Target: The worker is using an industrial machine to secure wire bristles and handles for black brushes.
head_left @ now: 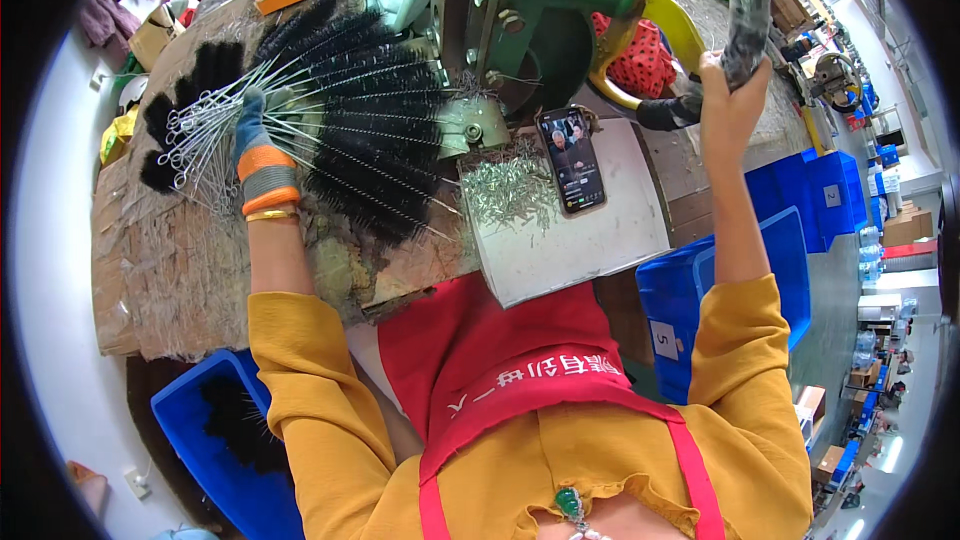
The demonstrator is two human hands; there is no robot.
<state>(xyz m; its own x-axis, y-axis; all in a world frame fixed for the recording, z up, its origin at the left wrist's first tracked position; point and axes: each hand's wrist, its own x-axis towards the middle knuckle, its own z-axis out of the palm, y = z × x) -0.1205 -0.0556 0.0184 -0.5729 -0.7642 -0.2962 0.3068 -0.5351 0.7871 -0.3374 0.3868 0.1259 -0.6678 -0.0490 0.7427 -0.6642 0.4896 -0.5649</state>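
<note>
My left hand (262, 150), in a blue, orange and grey glove, closes over the wire stems of a fan of black-bristled wire brushes (375, 120). Their looped ends stick out to the left of the glove. The bristled ends spread right, some reaching a metal block (470, 127) at the foot of a green hand press (570, 10). My bare right hand (733, 105) grips the rim of the press's handwheel (748, 10), which has yellow spokes and a dark wrapped rim. The fingers of the left hand are partly hidden among the stems.
A phone (574, 160) playing a video lies on a white board (600, 250), beside a heap of small metal clippings (510, 185). More black brushes (240, 425) lie in a blue bin (190, 420) at lower left. Blue bins (655, 290) stand at right. The worn wooden bench (150, 280) carries loose wire.
</note>
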